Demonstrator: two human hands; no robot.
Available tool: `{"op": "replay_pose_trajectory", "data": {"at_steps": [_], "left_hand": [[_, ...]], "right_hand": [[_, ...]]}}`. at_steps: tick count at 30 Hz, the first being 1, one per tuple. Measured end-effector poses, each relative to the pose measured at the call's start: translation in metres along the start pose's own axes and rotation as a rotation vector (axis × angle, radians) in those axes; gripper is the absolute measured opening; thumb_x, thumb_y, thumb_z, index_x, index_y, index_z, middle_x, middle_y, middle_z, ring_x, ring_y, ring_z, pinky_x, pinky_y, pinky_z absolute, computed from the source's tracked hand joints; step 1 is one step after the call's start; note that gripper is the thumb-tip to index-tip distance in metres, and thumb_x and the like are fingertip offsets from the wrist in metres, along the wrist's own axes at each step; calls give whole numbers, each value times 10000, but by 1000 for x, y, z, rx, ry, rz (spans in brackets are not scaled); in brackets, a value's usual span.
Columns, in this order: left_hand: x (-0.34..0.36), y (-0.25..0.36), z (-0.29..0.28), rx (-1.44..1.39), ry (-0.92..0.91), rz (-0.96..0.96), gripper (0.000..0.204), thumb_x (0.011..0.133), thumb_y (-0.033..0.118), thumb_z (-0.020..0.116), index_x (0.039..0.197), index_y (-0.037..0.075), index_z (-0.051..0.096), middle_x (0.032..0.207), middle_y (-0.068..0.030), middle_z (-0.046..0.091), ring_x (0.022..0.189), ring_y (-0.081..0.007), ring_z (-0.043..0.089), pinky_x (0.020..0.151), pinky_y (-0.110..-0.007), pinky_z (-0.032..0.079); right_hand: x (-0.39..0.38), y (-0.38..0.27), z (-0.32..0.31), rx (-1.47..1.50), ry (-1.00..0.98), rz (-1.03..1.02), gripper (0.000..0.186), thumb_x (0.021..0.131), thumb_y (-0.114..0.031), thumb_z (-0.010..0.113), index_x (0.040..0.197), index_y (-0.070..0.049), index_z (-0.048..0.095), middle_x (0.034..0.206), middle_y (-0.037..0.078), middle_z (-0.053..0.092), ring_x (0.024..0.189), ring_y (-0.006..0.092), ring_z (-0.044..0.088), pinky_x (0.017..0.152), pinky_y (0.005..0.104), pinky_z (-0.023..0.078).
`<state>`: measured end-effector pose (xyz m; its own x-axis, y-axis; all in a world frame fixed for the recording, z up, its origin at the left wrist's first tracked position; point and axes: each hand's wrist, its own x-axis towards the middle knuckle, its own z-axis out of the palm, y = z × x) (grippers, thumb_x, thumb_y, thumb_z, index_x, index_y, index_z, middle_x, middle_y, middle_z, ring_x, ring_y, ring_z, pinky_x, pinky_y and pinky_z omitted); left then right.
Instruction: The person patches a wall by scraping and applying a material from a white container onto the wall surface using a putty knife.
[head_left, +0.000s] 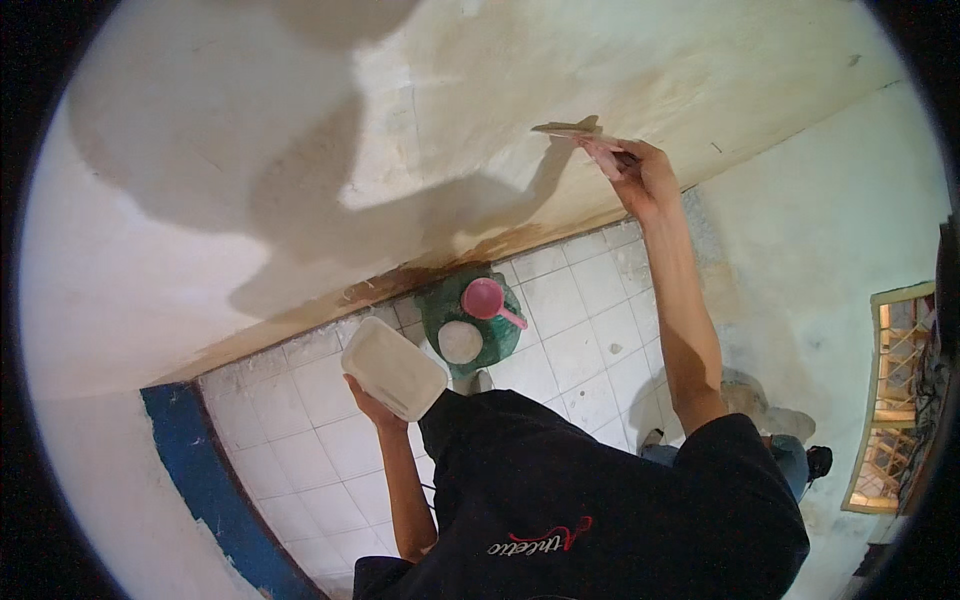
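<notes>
My left hand (374,406) grips the side of a white rectangular plastic tub (394,370), held low in front of my body. Its inside looks pale and whitish. Up at the wall, my right hand (645,182) is closed on a putty knife (566,131), seen almost edge-on. The blade's far end is at or very close to the cream wall (480,90), beside its own shadow; whether it touches, I cannot tell. The wall is patchy, with paler smears and brownish damp areas.
On the tiled floor (555,300) a green sack (440,312) lies by the wall's foot, with a pink dipper (484,298) and a round whitish item (460,342) on it. A blue-painted strip (215,470) runs at left. A person in jeans (790,462) and a grilled window (890,400) are at right.
</notes>
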<state>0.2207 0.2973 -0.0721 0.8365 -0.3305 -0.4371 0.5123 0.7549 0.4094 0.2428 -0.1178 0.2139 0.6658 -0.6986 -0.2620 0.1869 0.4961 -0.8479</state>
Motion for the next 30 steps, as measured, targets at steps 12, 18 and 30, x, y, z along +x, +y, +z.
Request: {"op": "replay_pose_trajectory", "data": {"at_steps": [12,18,30], "left_hand": [[6,-18,-41,-93,66,47,676,982,588,314,1436,88,352,1382,-151,478,1213,-341,523,1007,-495,455],[-6,-22,-35,-63,51,26,677,977,594,327,1430,91,359,1368,-152,486,1204,-346,526,1000,-496,461],[-16,9,-50,-32,11,-51,689,982,595,300,1439,83,360,1375,-143,494,1209,-332,533,985,-469,478]], "right_hand": [[50,252,-113,-56,-90,416,239,881,25,416,1017,163,556,1036,276,615,1030,380,611,957,425,528],[136,239,-143,-549,-251,-135,238,881,38,397,966,246,475,1022,351,565,1019,449,599,941,475,543],[-49,128,-5,114,-133,15,191,949,-19,406,1049,59,549,1061,186,627,1010,310,638,899,458,568]]}}
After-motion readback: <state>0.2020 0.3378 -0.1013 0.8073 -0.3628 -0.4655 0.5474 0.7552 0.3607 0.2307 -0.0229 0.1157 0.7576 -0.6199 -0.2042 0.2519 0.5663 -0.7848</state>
